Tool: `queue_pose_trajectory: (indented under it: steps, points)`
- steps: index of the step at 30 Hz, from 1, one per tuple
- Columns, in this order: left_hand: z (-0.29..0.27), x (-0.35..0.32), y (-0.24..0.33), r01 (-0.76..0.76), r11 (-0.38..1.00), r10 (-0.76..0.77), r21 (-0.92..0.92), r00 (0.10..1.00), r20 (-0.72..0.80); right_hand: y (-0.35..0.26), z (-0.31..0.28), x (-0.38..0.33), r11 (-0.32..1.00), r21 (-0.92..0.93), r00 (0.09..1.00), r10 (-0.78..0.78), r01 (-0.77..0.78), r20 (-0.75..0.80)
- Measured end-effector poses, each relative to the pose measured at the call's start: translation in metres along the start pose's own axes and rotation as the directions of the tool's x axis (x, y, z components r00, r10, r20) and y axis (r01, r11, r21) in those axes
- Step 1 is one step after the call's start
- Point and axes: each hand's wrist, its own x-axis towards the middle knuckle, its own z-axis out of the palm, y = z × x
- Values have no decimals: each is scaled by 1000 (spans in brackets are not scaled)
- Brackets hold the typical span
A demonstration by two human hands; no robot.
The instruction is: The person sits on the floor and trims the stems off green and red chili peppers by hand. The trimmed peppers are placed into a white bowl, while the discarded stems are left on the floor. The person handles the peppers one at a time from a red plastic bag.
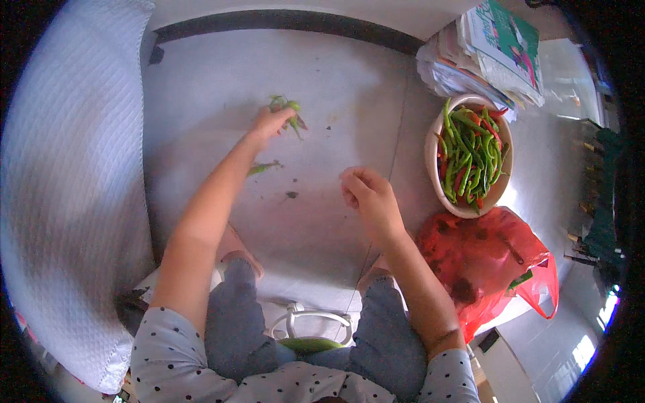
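Note:
Over the grey floor, my left hand [271, 122] reaches forward with its fingers closed on a small clump of green plant pieces [287, 105]; they look like peppers or their trimmings, too blurred to tell. A single green pepper-like piece [263, 167] lies on the floor beside my left forearm. My right hand [371, 201] hangs nearer to me on the right, its fingers curled in; whatever they may hold is hidden. To the right of that hand stands an oval pale basin [431, 164], heaped with green and red chilli peppers [474, 151].
A red plastic bag [480, 258] sits just nearer than the basin. Stacked papers and magazines [480, 57] rise behind it. A white quilted cover [77, 181] borders the left side. Small dark scraps [291, 195] dot the floor between my hands. My legs frame the near side.

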Motion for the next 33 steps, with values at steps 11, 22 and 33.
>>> queue_pose_trajectory:
  steps: [11, 22, 33]
  points:
    - [-75, -72, -36, 275, 591, -43, -758, 949, 311, 32, 54, 118, 679, -708, 948, -315, 193, -44]
    - [-112, -71, -40, 51, 445, 311, -894, 928, 208, 56, 88, 219, 364, -928, 958, -285, 78, -31]
    - [-151, -75, -52, 52, 254, 296, -966, 947, 129, 80, 135, 132, 478, -803, 893, 80, 356, 443]
